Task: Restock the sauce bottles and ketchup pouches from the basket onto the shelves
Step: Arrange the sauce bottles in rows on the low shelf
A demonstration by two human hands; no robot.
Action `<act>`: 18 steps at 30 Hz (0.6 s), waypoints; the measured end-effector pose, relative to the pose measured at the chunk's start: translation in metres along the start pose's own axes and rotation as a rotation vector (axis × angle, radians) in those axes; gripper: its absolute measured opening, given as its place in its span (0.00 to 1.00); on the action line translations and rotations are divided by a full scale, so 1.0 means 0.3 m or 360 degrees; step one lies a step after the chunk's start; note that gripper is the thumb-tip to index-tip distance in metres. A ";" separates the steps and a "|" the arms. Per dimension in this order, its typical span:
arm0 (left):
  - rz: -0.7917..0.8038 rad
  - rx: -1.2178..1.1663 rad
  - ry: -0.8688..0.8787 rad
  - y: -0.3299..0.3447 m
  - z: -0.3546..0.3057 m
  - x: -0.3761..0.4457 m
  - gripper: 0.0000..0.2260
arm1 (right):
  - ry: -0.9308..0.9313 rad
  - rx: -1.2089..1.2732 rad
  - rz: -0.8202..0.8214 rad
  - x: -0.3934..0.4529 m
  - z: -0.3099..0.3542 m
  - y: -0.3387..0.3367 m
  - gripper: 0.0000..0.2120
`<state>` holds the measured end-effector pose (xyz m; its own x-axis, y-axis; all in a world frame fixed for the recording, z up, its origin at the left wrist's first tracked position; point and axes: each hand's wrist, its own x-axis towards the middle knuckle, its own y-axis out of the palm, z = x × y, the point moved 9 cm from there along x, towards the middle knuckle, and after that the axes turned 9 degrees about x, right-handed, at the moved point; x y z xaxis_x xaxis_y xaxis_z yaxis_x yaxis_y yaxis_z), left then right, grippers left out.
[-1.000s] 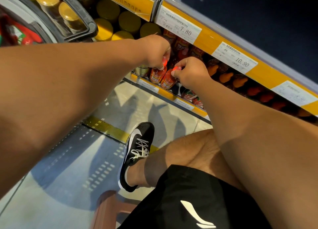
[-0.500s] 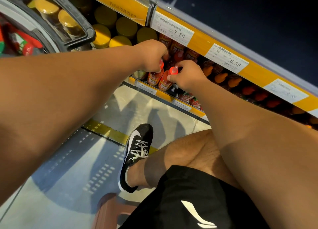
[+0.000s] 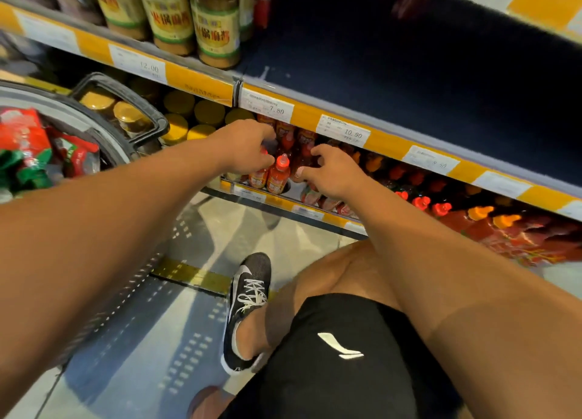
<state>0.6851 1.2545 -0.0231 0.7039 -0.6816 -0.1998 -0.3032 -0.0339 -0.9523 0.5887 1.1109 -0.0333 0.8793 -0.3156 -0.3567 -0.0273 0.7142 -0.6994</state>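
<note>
Two small red-capped sauce bottles stand at the front of the bottom shelf (image 3: 302, 211). My left hand (image 3: 247, 146) reaches under the yellow price rail and pinches the cap of the left sauce bottle (image 3: 258, 178). The right sauce bottle (image 3: 278, 176) stands upright and free just beside it. To its right hovers my right hand (image 3: 333, 174), fingers spread and loosely bent, holding nothing. More red bottles sit deeper in the shelf behind both hands. At the far left, the basket (image 3: 67, 111) holds red and green ketchup pouches (image 3: 26, 144).
Yellow-lidded jars (image 3: 189, 116) fill the shelf left of my hands, and tall jars (image 3: 214, 24) stand on the shelf above. Red and orange-capped squeeze bottles (image 3: 441, 209) line the shelf to the right. My knee and black shoe (image 3: 248, 295) are on the floor below.
My right hand has let go of the right bottle's cap and moved slightly right, fingers opening. My left hand still holds the left bottle. The view has tilted upward.
</note>
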 end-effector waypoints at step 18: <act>-0.0652 -0.0658 0.0561 -0.516 -0.741 -0.409 0.17 | -0.0482 0.0236 -0.0933 -0.880 -0.020 -0.708 0.26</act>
<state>0.5028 1.1809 0.2000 0.5839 -0.7493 0.3124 -0.3266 -0.5691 -0.7546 0.3595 1.0388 0.2059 0.8239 -0.5035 0.2603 0.5414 0.5634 -0.6240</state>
